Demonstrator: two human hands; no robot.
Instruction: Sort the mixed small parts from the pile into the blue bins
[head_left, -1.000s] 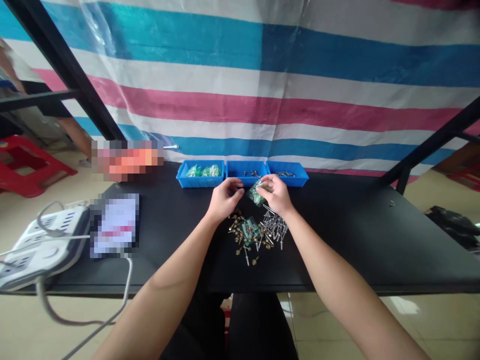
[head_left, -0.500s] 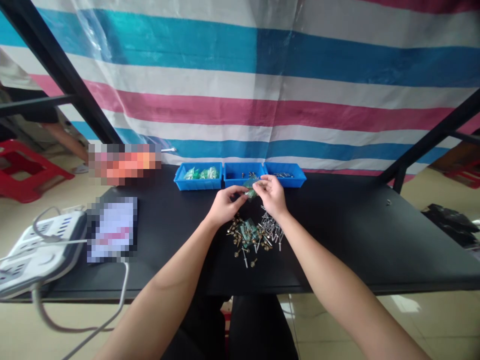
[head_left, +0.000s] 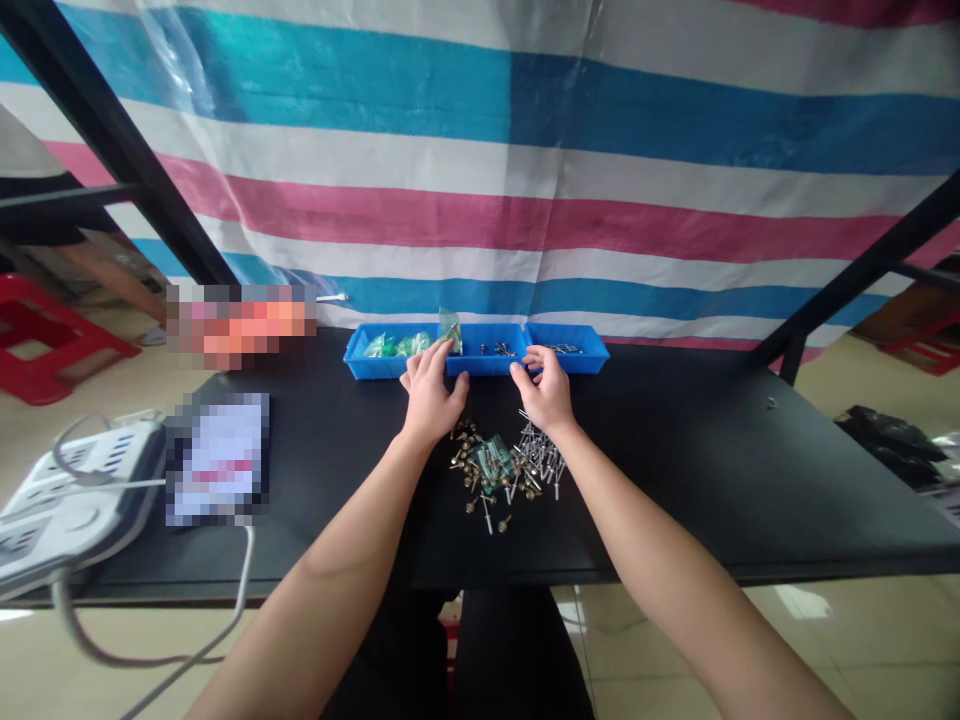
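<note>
My left hand [head_left: 433, 395] is over the front of the left blue bin [head_left: 375, 370]. A small clear-green plastic bag [head_left: 450, 324] stands up at its fingertips, seemingly caught between the fingers, with the thumb held apart. My right hand [head_left: 549, 392] has its fingers loosely bent and parted with nothing in them, near where the middle blue bin [head_left: 487, 366] and the right blue bin [head_left: 589, 363] meet. Below the hands lies a loose pile: brass-coloured screws [head_left: 470, 470], silver rivets [head_left: 544, 452] and green plastic pieces [head_left: 495, 460].
Small green bags [head_left: 409, 345] lie in the left bin; a few screws and metal pins are in the others. On the black table [head_left: 697, 470] at left sit a power strip [head_left: 90, 500] and a blurred-out item [head_left: 225, 450]. Another person's arm [head_left: 124, 280] shows beyond the frame post.
My left hand has carried the small bag left and up from between both hands to the left bin's edge. The right hand has let go of the bag and stayed near its place.
</note>
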